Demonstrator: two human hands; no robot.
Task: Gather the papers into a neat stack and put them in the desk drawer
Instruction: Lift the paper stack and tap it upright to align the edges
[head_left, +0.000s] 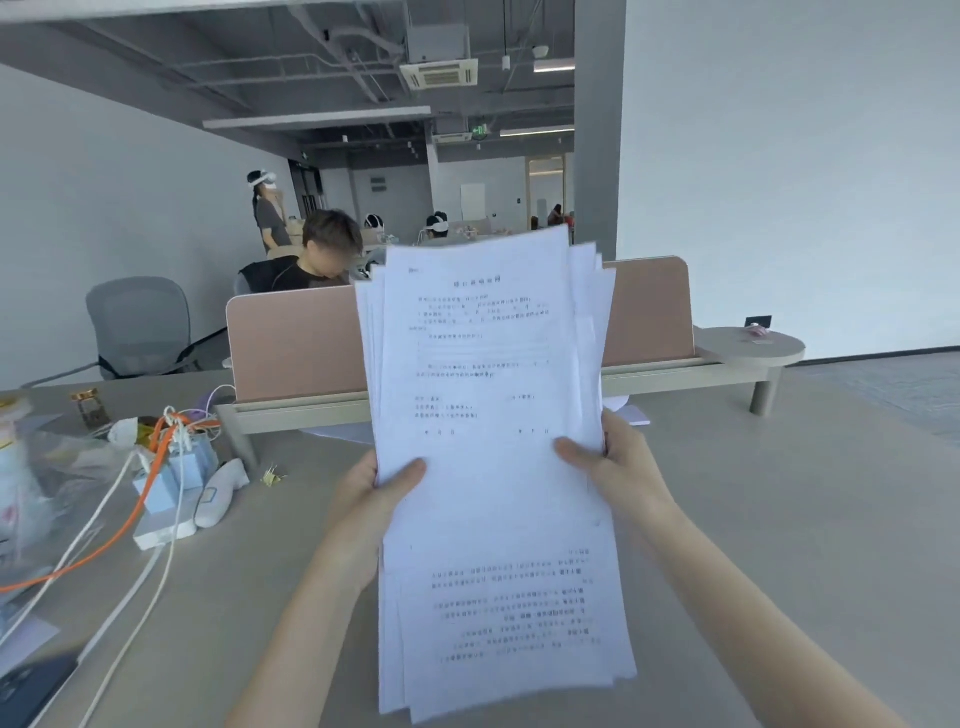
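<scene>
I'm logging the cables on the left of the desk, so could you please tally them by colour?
Orange cable: 1
White cables: 2 that can be told apart; near the blue plugs they tangle, so there may be more
Total: 3 cables told apart

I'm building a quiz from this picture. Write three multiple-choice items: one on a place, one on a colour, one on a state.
1. Where is the orange cable?
A. on the desk, left of the papers
B. on the round shelf at right
C. in a hand

2. What colour is the desk divider behind the papers?
A. green
B. pink
C. black

3. How is the paper stack?
A. flat on the desk
B. held up, edges uneven
C. rolled up

Key:
1 A: the orange cable lies at left on the desk.
2 B: the divider is pink.
3 B: the left hand and right hand hold the papers, which are fanned.
</scene>
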